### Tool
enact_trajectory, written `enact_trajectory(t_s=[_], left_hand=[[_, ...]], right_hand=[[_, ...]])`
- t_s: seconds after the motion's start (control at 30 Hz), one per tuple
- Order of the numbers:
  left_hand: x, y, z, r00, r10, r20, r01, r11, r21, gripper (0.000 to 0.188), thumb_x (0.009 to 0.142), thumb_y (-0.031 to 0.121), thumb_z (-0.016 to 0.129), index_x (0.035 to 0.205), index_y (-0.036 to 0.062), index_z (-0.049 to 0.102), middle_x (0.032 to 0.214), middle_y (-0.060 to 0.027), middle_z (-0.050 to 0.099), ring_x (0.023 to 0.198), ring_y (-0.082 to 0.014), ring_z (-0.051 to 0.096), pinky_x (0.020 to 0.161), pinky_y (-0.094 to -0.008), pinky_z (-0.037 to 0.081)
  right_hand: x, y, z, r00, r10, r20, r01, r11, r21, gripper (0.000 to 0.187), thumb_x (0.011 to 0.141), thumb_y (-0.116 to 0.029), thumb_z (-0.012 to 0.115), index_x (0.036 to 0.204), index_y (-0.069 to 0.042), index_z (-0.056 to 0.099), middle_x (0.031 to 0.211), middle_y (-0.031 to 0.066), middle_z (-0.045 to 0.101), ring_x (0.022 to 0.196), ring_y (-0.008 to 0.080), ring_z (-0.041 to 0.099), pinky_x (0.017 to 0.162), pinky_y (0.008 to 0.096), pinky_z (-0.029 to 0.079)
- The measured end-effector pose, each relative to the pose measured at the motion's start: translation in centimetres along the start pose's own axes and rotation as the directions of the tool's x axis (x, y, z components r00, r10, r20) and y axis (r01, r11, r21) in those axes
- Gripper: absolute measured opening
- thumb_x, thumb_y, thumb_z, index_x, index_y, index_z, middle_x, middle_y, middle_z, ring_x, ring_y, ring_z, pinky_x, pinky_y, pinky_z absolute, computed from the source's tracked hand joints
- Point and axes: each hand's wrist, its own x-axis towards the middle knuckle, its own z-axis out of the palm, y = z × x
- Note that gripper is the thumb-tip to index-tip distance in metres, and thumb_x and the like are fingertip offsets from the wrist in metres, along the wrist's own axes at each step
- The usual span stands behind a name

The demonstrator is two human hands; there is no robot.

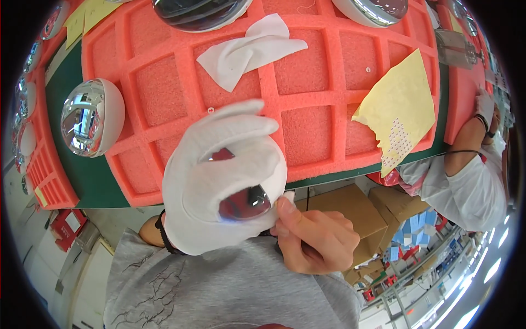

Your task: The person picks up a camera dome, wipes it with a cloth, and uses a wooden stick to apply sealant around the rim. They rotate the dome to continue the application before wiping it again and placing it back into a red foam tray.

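My left hand (224, 134), in a white glove, is closed round a rounded white shell with a dark, glossy curved face (245, 204). Its fingers lie across that face, so much of the thing is covered. At the shell's right edge my bare right hand (316, 238) is closed in a pinch, thumb against forefinger. A small white bit (289, 195) shows at those fingertips, too small to name. Both hands are in front of my body, by the near edge of a pink foam tray (337, 104) divided into square pockets.
On the foam lie a crumpled white cloth (249, 50), a torn yellow sheet (402, 104) and small white rings (368, 69). Mirrored domes in white shells sit at left (90, 118), top (203, 11) and top right (375, 11). A co-worker's arm (463, 148) rests at right; cardboard boxes (345, 214) stand below.
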Motion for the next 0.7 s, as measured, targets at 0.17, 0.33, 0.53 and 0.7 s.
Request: enact_trajectory(t_s=[0.17,0.33,0.53,0.7], left_hand=[[-0.4,-0.7,0.4,1.000,0.003,-0.015,-0.005,0.996,-0.090,0.074,0.057,0.001,0.089,0.123,0.0090,0.056,0.118,-0.0245,0.059,0.092,-0.0353,0.064,0.080,-0.0481,0.053],[-0.1,-1.3,0.9,0.995,0.082,-0.057,-0.086,0.994,-0.063,0.073,0.058,0.001,0.089,0.123,0.0045,0.056,0.118,-0.0238,0.059,0.081,-0.0310,0.061,0.074,-0.0460,0.052],[0.5,-1.0,1.5,0.985,0.030,-0.169,-0.041,0.997,-0.063,0.056,0.047,0.000,0.080,0.102,0.0054,0.066,0.102,-0.0139,0.066,0.080,-0.0308,0.065,0.065,-0.0372,0.053],[0.7,-0.7,1.9,0.974,0.036,-0.224,-0.041,0.999,-0.020,0.053,0.048,0.002,0.078,0.100,0.0055,0.066,0.099,-0.0122,0.066,0.079,-0.0293,0.064,0.062,-0.0342,0.050]], right_hand=[[0.0,-0.8,-0.1,0.999,0.047,-0.021,-0.047,0.998,0.031,0.046,0.053,0.014,0.067,0.096,0.003,0.077,0.056,0.0023,0.061,0.037,0.0068,0.043,0.033,0.0224,0.028],[0.1,-1.5,0.2,0.996,0.085,-0.034,-0.087,0.995,-0.048,0.041,0.053,0.014,0.067,0.092,0.003,0.077,0.058,0.0031,0.063,0.036,0.0067,0.042,0.033,0.0220,0.026],[1.2,-2.4,0.5,0.995,0.094,-0.044,-0.098,0.990,-0.100,0.035,0.054,0.010,0.070,0.087,0.005,0.076,0.058,0.0050,0.064,0.036,0.0071,0.044,0.033,0.0209,0.025],[2.1,-3.5,0.6,0.992,0.130,0.000,-0.127,0.971,-0.204,0.034,0.051,0.005,0.072,0.085,0.006,0.075,0.056,0.0063,0.062,0.038,0.0074,0.047,0.034,0.0200,0.026]])
